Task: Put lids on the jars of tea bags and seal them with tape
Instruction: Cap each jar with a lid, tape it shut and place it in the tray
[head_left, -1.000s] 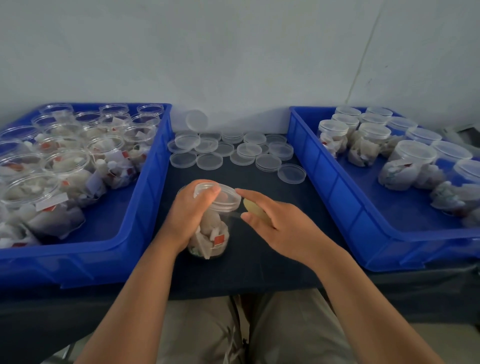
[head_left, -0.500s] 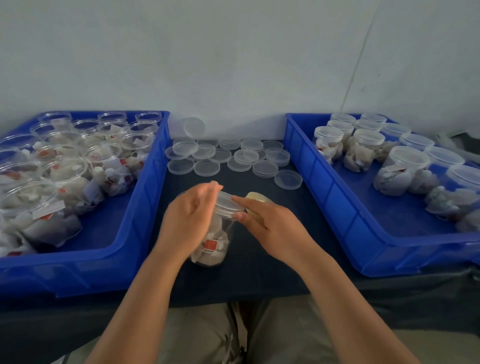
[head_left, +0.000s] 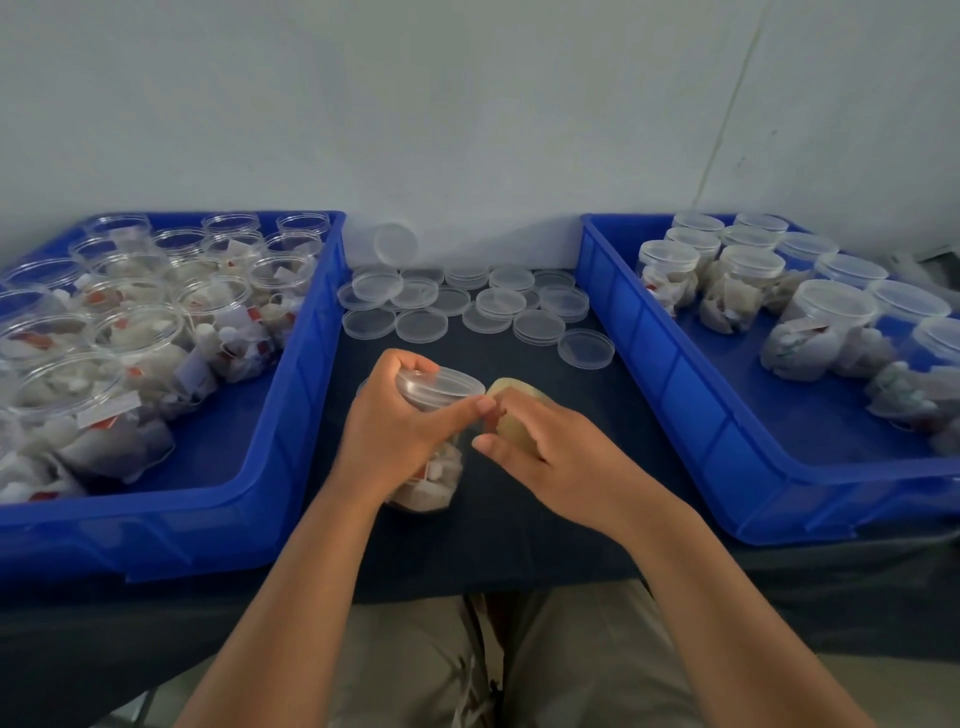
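- Left hand (head_left: 395, 436) curls round the jar (head_left: 431, 478), its lid (head_left: 441, 387) already on.
- Right hand (head_left: 561, 457), just right of the jar, grips the tape roll (head_left: 511, 410) at the lid's edge; sealing looks underway.
- Left of the jar, a blue bin (head_left: 306, 364) holds many lidless jars (head_left: 140, 332), work remaining.
- Right of the jar, a second bin (head_left: 649, 364) holds lidded jars (head_left: 748, 280).
- Behind the jar lie spare lids (head_left: 467, 306).

— Centre of the dark table (head_left: 519, 545)?
— Left hand (head_left: 395, 431) wraps a jar (head_left: 434, 480) of tea bags, tilted, its lid (head_left: 441, 385) on. Right hand (head_left: 553, 460) holds a yellowish tape roll (head_left: 511, 410) against the jar's rim, beside the left thumb.
— Either side?
— Left blue bin (head_left: 291, 415): open jars. Right blue bin (head_left: 675, 384): lidded jars. Loose lids (head_left: 467, 306) lie between, by the wall.
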